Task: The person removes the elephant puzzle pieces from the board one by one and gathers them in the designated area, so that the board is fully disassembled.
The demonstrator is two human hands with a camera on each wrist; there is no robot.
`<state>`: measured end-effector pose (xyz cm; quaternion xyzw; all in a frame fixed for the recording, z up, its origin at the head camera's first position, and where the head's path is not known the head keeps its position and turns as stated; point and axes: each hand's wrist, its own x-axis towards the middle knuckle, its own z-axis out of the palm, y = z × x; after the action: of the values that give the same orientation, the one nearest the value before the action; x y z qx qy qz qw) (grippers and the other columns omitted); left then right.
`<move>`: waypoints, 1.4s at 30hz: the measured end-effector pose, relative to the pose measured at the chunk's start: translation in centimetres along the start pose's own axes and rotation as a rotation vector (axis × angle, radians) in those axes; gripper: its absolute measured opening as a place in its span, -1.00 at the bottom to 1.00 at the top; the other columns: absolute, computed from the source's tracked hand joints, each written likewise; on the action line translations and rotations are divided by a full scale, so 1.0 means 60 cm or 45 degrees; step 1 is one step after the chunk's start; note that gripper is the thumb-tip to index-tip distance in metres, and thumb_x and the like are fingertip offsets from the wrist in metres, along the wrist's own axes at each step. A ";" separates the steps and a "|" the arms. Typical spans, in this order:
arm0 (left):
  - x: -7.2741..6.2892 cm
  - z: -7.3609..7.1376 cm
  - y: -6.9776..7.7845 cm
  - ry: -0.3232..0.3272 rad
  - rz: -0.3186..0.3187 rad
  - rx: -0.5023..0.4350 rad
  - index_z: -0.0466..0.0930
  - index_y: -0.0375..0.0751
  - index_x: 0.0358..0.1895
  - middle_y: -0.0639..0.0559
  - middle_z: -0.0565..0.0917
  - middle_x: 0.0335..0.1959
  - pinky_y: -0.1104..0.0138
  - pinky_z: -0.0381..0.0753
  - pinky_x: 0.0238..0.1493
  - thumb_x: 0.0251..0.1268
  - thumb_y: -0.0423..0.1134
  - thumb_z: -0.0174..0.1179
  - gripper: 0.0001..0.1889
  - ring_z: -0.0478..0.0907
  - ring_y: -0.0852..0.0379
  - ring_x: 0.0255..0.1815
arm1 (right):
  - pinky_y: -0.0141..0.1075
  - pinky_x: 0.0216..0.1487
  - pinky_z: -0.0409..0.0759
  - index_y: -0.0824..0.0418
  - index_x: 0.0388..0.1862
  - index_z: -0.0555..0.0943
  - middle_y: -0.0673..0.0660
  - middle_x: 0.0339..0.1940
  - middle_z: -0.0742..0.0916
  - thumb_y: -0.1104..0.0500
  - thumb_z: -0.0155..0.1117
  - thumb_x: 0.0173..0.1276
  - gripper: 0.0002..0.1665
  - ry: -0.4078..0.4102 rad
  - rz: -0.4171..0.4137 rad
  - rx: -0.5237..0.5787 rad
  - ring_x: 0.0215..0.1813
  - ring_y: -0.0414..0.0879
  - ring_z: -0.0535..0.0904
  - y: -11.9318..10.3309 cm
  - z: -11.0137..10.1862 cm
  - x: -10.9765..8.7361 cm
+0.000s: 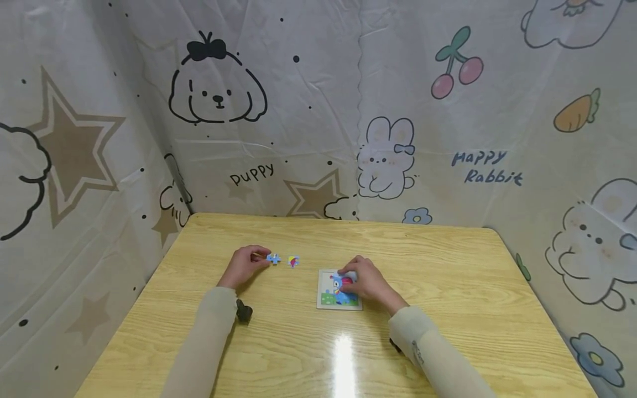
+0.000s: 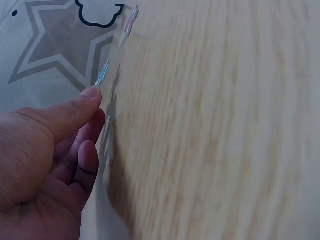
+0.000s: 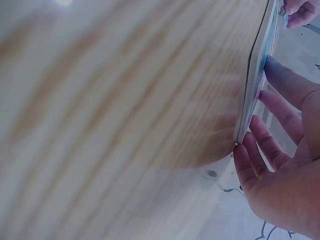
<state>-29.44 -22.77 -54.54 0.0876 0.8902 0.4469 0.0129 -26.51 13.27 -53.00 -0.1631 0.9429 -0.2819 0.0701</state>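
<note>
Between thumb and fingertips, my left hand [image 1: 245, 266] pinches a small blue jigsaw piece [image 1: 274, 258]; in the left wrist view that piece [image 2: 103, 73] shows nearly edge-on at the thumb tip. A second jigsaw piece [image 1: 293, 261], coloured red, yellow and blue, lies just to its right on the table. My right hand [image 1: 369, 279] rests over the right part of a framed jigsaw puzzle [image 1: 327, 299] with a blue animal picture. In the right wrist view, spread fingers [image 3: 280, 112] and thumb touch the puzzle's face, and the lower fingertips meet its edge. The hand hides part of the picture.
Everything lies on a light wood-grain table [image 1: 438, 265]. A patterned cloth [image 1: 308, 110] with cartoon animals hangs around its back and sides. A bright light reflection [image 1: 343, 359] shows on the tabletop in front of the puzzle.
</note>
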 end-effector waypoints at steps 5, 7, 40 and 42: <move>0.008 0.005 -0.004 -0.007 0.002 0.043 0.72 -0.25 0.13 -0.20 0.73 0.07 0.08 0.68 0.03 0.38 -0.29 0.38 -0.70 0.69 -0.06 -0.04 | 0.01 0.27 0.48 0.08 0.05 0.80 0.10 0.11 0.65 0.10 0.62 0.23 -0.61 -0.003 0.005 0.002 0.21 0.08 0.48 0.001 0.000 0.001; 0.010 0.006 -0.006 -0.012 0.009 0.056 0.72 -0.26 0.13 -0.20 0.73 0.07 0.09 0.67 0.02 0.39 -0.30 0.37 -0.70 0.69 -0.05 -0.05 | 0.00 0.27 0.48 0.07 0.06 0.80 0.09 0.10 0.65 0.09 0.62 0.23 -0.60 -0.006 0.009 0.003 0.20 0.07 0.48 0.001 0.000 0.000; 0.008 0.013 -0.001 -0.010 -0.017 0.126 0.70 -0.27 0.13 -0.15 0.65 -0.04 0.20 0.52 -0.10 0.39 -0.34 0.35 -0.71 0.50 0.07 -0.21 | 0.01 0.27 0.49 0.07 0.05 0.81 0.09 0.10 0.65 0.10 0.63 0.21 -0.59 -0.007 0.011 0.000 0.20 0.07 0.48 0.003 0.003 0.001; 0.007 0.015 -0.001 -0.005 -0.027 0.113 0.70 -0.26 0.13 -0.15 0.65 -0.02 0.19 0.53 -0.10 0.38 -0.33 0.37 -0.70 0.51 0.07 -0.19 | 0.02 0.26 0.50 0.07 0.05 0.81 0.09 0.09 0.65 0.10 0.63 0.21 -0.60 -0.006 0.011 -0.001 0.19 0.07 0.48 0.003 0.002 0.001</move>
<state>-29.78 -22.05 -55.11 0.0793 0.9100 0.4067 0.0153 -26.57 13.33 -53.23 -0.1597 0.9436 -0.2807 0.0733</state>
